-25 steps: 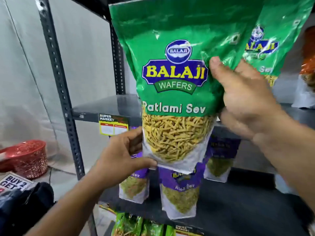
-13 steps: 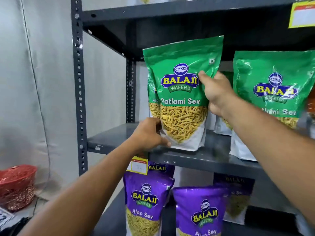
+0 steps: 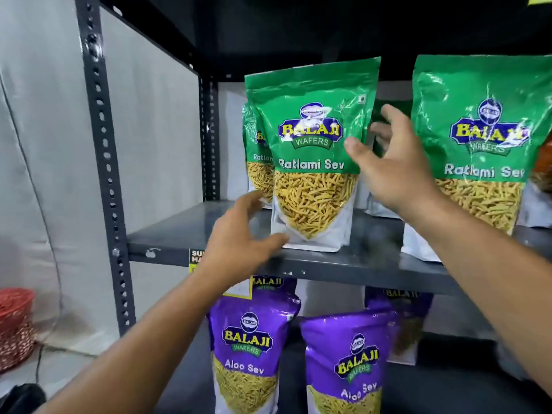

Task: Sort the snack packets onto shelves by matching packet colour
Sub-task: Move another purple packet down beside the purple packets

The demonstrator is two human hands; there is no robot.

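Flanking the upright green packet (image 3: 310,162), 2 open hands, fingers spread.

Both arms reach forward, left hand (image 3: 239,237) and right hand (image 3: 391,168) spread loose, fingers apart

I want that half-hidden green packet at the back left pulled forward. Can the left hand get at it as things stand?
Probably yes. The left hand is open beside the front green packet, and the rear green packet shows past its left edge with bare shelf leading in.

a shop: slotted steel shelving (image 3: 103,162) stocked with branded snack packets (image 3: 313,156) (a supermarket price label (image 3: 195,259) on the edge).
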